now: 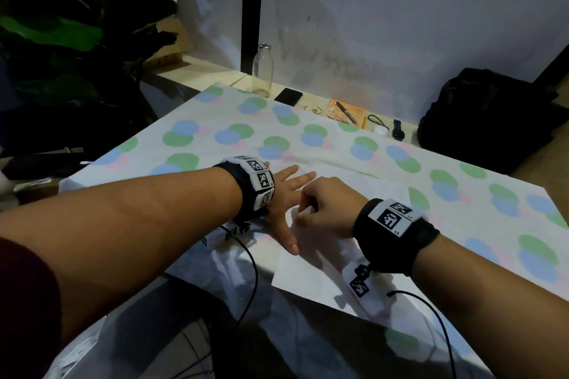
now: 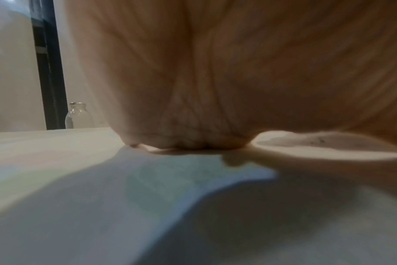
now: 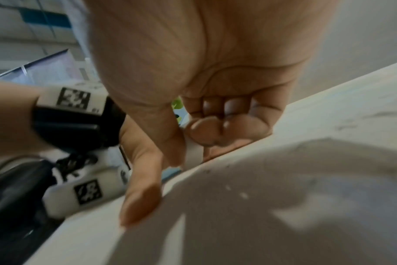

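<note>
A white sheet of paper lies on the table's spotted cloth, near the front edge. My left hand presses flat on the sheet's left part, with straight, spread fingers and the thumb pointing toward me. In the left wrist view the palm meets the surface. My right hand is curled just right of it. Its thumb and fingers pinch a raised flap of the paper, seen in the right wrist view beside my right hand. The left thumb rests on the sheet's edge.
Along the far edge stand a clear glass bottle, a black phone, a pen on an orange packet and a dark watch. A black bag sits at the far right. A leafy plant stands at the left.
</note>
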`<state>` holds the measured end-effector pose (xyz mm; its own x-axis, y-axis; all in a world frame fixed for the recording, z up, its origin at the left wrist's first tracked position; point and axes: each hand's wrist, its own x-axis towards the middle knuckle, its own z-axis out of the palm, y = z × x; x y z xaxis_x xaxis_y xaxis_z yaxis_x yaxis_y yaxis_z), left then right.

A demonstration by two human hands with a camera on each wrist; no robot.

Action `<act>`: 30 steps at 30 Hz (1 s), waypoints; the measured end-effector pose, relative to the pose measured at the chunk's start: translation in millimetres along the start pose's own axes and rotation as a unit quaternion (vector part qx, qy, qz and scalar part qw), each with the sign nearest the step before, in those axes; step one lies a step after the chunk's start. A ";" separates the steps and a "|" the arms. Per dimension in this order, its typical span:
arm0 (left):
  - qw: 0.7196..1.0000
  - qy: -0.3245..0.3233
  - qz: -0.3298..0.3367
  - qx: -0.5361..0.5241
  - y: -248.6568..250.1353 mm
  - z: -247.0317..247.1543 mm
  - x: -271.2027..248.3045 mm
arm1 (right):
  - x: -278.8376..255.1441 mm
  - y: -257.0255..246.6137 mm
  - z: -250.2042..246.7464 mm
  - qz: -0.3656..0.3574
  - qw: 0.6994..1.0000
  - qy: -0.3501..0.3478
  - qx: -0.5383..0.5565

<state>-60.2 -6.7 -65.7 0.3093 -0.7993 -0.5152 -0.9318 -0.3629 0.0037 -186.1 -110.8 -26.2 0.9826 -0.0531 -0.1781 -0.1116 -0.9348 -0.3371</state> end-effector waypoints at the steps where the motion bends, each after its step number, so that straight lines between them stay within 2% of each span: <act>1: 1.000 0.000 -0.001 -0.001 1.0 -0.4 0.0 | -0.1 -5.1 3.1 -0.003 1.000 -0.004 -0.006; 4: 1.000 0.000 -0.003 -0.004 1.5 -0.7 1.3 | 1.8 -7.5 3.5 0.015 1.000 0.002 -0.003; 8: 1.000 -0.004 -0.004 0.012 1.0 1.1 0.8 | 19.0 9.6 -10.5 0.126 0.991 0.032 -0.028; 14: 1.000 -0.005 -0.001 0.015 2.2 -1.2 1.7 | -0.7 -12.7 6.3 0.047 0.999 -0.019 -0.013; 20: 1.000 -0.005 -0.001 0.005 -2.6 3.4 4.7 | 21.3 15.7 -18.7 0.160 0.985 0.022 -0.066; 22: 1.000 -0.010 -0.004 0.007 -2.2 3.1 4.7 | 17.0 9.9 -19.6 0.139 0.989 0.023 -0.048; 24: 1.000 -0.015 -0.009 0.013 0.0 0.5 3.5 | 5.1 -7.5 -11.3 0.081 0.997 -0.002 -0.017; 26: 1.000 -0.014 -0.009 0.018 3.4 -1.9 1.7 | -8.0 -20.2 0.2 0.054 0.998 -0.034 -0.025; 28: 1.000 -0.014 -0.011 0.017 4.4 -2.0 1.6 | -6.2 -14.8 3.6 0.075 0.996 -0.036 -0.037; 30: 1.000 -0.017 -0.011 0.010 2.4 -1.3 2.0 | 5.0 -2.6 -4.6 0.109 0.993 -0.006 -0.036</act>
<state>-61.6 -9.8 -65.7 0.3235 -0.7749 -0.5430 -0.9286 -0.3703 -0.0248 -180.2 -110.3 -22.0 0.9343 -0.2526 -0.2515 -0.3099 -0.9242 -0.2230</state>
